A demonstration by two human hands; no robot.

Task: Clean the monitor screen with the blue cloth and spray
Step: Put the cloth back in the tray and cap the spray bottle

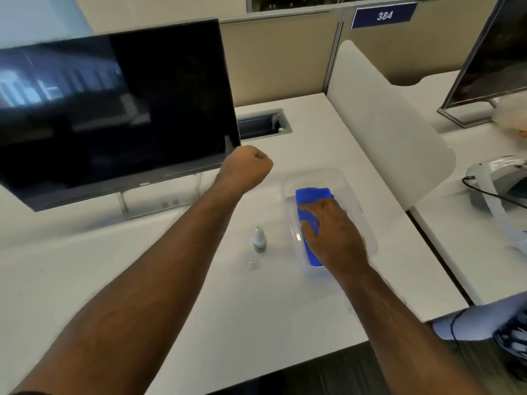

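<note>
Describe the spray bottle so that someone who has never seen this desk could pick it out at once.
Start at the dark monitor on the white desk. In front of its lower right corner, left of the clear plastic tray that holds the blue cloth, stands the spray bottle. It is the only small upright thing there: pale, capped, with a green band near its base.

Left hand (247,169) fisted, arm outstretched, right hand (333,235) lowered, fingers spread

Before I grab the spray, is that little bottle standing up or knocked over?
Upright. The spray bottle stands on the desk, nozzle on top, left of the clear tray.
</note>
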